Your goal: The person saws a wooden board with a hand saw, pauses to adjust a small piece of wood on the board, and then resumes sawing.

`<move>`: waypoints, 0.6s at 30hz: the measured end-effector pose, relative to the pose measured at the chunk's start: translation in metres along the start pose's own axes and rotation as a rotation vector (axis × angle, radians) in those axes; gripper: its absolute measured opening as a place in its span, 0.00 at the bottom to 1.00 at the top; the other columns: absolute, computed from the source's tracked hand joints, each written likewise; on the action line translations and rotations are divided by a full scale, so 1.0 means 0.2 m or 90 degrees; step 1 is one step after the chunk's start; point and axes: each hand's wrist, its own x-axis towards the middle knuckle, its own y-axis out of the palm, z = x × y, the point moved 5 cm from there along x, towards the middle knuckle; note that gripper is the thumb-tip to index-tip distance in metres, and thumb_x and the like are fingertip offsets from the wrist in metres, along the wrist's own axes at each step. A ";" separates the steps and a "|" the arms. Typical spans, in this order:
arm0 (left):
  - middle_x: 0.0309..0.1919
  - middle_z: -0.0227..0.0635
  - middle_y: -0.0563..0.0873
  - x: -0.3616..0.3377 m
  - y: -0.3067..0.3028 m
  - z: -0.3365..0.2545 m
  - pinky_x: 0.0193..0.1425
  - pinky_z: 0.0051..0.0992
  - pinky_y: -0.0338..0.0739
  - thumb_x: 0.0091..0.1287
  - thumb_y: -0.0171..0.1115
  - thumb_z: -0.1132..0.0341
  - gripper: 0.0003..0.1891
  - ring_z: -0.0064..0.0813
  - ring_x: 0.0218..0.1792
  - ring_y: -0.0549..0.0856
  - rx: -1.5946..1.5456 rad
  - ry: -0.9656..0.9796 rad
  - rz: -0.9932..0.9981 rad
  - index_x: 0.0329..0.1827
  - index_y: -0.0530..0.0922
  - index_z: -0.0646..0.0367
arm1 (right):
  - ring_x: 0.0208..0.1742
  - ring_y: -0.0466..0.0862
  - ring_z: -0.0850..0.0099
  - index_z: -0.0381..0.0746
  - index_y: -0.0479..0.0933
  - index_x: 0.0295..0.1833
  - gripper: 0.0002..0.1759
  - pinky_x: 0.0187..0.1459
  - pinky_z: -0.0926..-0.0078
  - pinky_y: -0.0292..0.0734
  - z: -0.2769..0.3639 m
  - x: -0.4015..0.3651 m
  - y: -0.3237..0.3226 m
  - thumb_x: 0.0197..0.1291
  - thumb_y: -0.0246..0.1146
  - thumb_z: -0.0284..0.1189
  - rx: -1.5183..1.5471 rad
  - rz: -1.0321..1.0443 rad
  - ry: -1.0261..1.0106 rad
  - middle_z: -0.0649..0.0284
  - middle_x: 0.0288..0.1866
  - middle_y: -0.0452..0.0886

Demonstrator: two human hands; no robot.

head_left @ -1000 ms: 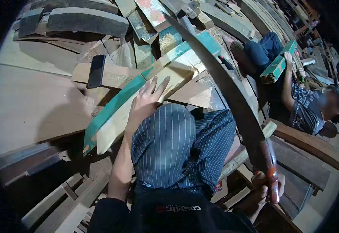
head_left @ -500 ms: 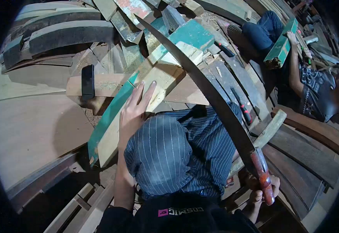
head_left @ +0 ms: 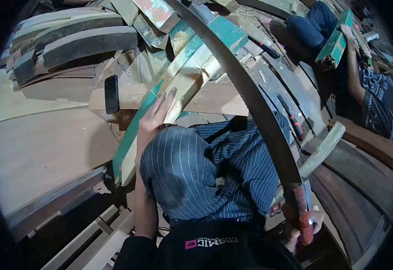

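Observation:
A long curved handsaw [head_left: 259, 101] reaches from the lower right up to the top middle, its blade raised past the right side of the wood. My right hand [head_left: 306, 225] is closed round its red handle at the lower right. My left hand [head_left: 155, 114] lies on a pale wooden beam [head_left: 185, 92] with green-painted sides, its fingers stretched out and slightly apart. The beam slants from lower left to upper right beside my bent knee and crosses over a flat plank [head_left: 219, 100].
A phone [head_left: 111, 94] lies on the plank's left end. Curved dark timbers [head_left: 88, 45] are stacked at upper left. Red-and-black tools [head_left: 295, 126] lie on boards to the right. At upper right a co-worker's hand [head_left: 347, 33] holds a green block [head_left: 336, 42].
The view has shifted, so most surroundings appear a little further right. My left hand stays on the beam, and the saw remains in my right hand.

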 end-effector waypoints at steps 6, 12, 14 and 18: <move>0.61 0.50 0.78 -0.03 0.04 0.03 0.62 0.34 0.75 0.55 0.63 0.74 0.33 0.42 0.63 0.77 -0.144 -0.141 0.052 0.68 0.70 0.55 | 0.25 0.86 0.59 0.25 0.75 0.35 0.29 0.32 0.65 0.81 -0.06 0.02 0.07 0.40 0.81 0.37 0.101 0.026 -0.037 0.50 0.23 0.82; 0.63 0.49 0.76 -0.04 0.05 0.00 0.66 0.31 0.69 0.54 0.64 0.76 0.34 0.39 0.65 0.75 -0.086 -0.163 0.051 0.69 0.69 0.58 | 0.29 0.87 0.61 0.30 0.78 0.34 0.22 0.36 0.66 0.82 -0.06 0.01 0.11 0.43 0.80 0.35 0.051 0.050 0.003 0.54 0.25 0.83; 0.63 0.49 0.76 -0.05 0.06 0.00 0.67 0.30 0.68 0.54 0.63 0.76 0.34 0.38 0.65 0.75 -0.094 -0.171 0.057 0.69 0.69 0.59 | 0.31 0.87 0.61 0.32 0.78 0.35 0.21 0.37 0.66 0.82 -0.03 0.02 0.14 0.42 0.80 0.32 0.036 0.081 0.010 0.55 0.26 0.84; 0.63 0.49 0.76 -0.05 0.06 0.03 0.66 0.31 0.69 0.55 0.63 0.75 0.33 0.39 0.65 0.75 -0.138 -0.164 0.061 0.68 0.70 0.58 | 0.35 0.86 0.60 0.30 0.74 0.41 0.30 0.40 0.65 0.82 -0.06 -0.02 0.15 0.44 0.79 0.41 0.009 0.224 -0.075 0.51 0.31 0.83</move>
